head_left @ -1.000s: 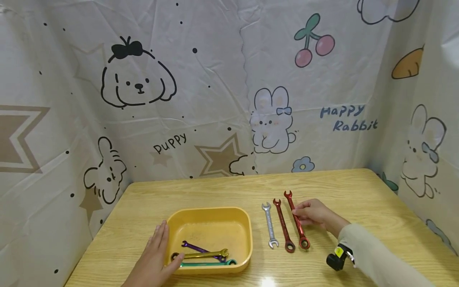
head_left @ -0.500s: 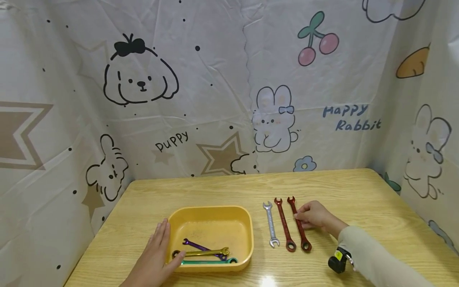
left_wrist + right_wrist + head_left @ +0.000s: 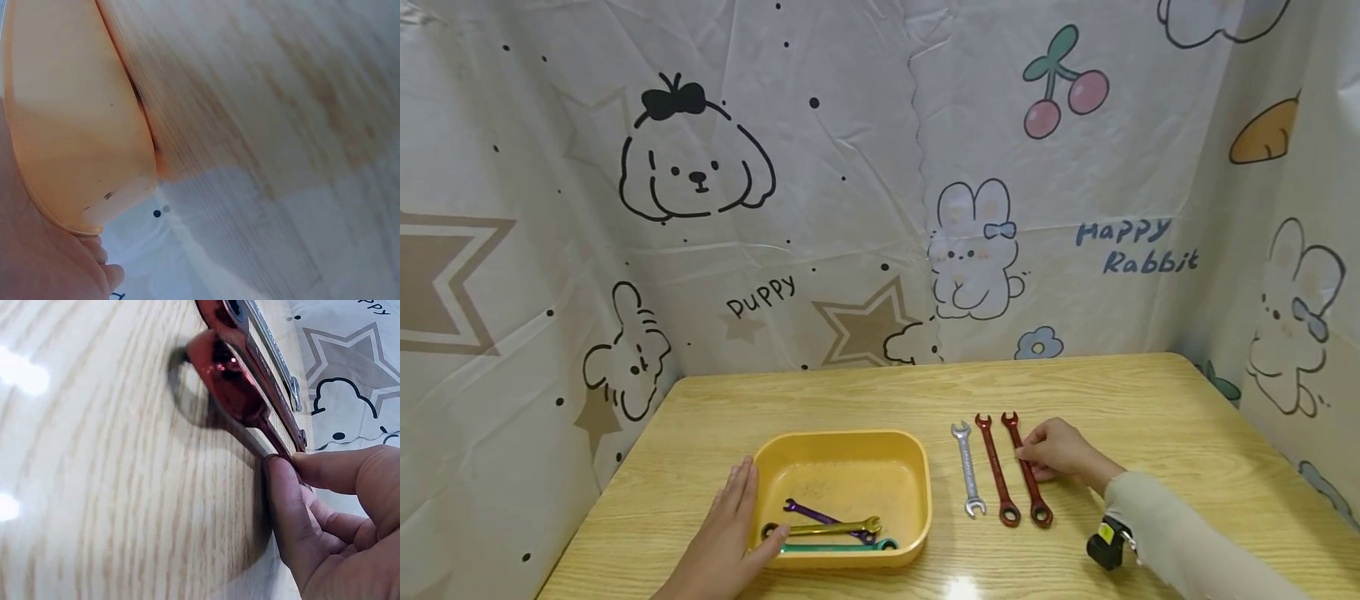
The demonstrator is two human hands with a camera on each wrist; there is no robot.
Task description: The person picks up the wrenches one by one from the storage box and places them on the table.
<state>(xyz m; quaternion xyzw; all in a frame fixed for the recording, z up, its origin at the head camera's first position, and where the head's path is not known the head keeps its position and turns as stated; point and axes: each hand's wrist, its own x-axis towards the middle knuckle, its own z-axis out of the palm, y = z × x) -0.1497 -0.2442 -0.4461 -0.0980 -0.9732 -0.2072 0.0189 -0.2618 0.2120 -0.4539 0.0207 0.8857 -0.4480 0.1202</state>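
My right hand [image 3: 1062,450] pinches a red ratchet combination wrench [image 3: 1028,477] by the middle of its shaft, between thumb and fingers. In the right wrist view, the ratchet end of that wrench [image 3: 228,378] shows just above the wood, with its shadow beside it. To its left lie a second red ratchet wrench [image 3: 997,475] and a silver double open-end wrench [image 3: 967,471], roughly in a row. My left hand [image 3: 718,529] rests against the left side of a yellow plastic basin [image 3: 922,500], fingers straight along the outside, thumb over the front rim.
Inside the basin lie a purple wrench [image 3: 812,511], a gold wrench [image 3: 835,528] and a green wrench [image 3: 831,548], partly crossing. The wooden table [image 3: 820,404] is backed by a printed cloth [image 3: 850,167]. A black wrist camera [image 3: 1107,546] hangs at my right sleeve.
The red wrench in my right hand has come down toward the table and now lines up beside the other red one. My left hand keeps its place on the basin.
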